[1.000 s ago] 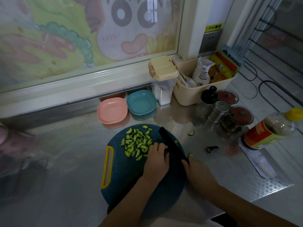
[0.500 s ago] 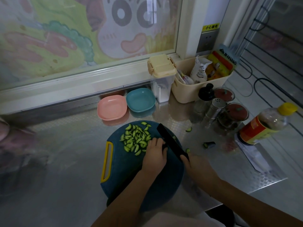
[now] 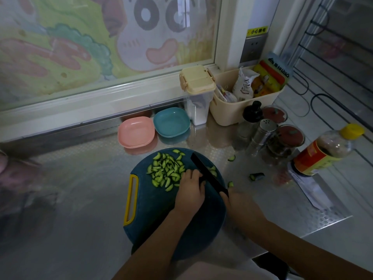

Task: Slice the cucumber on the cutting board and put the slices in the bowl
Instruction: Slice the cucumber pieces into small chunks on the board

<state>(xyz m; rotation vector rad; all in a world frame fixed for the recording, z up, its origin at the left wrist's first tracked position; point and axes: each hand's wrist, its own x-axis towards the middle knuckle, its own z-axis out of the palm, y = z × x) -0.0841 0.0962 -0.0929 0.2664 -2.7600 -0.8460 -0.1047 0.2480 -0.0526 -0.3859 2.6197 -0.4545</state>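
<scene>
On a steel counter (image 3: 80, 178) below a cartoon-painted window, cucumber slices (image 3: 165, 170) lie heaped on the far left of a round blue cutting board (image 3: 153, 209). The right hand (image 3: 240, 203) grips a black knife (image 3: 207, 172), its blade running diagonally and pointing far-left. The left hand (image 3: 189, 194) rests curled against the blade; whatever is under it is hidden. A pink bowl (image 3: 136, 131) and a teal bowl (image 3: 171, 122) sit beyond the board.

place: we are looking at a kitchen | evidence: we are seeing a steel counter (image 3: 84, 199) carrying a seasoning basket (image 3: 228, 116), a shaker (image 3: 264, 131), a sauce bottle (image 3: 323, 152) and a cutting board (image 3: 153, 215)
</scene>
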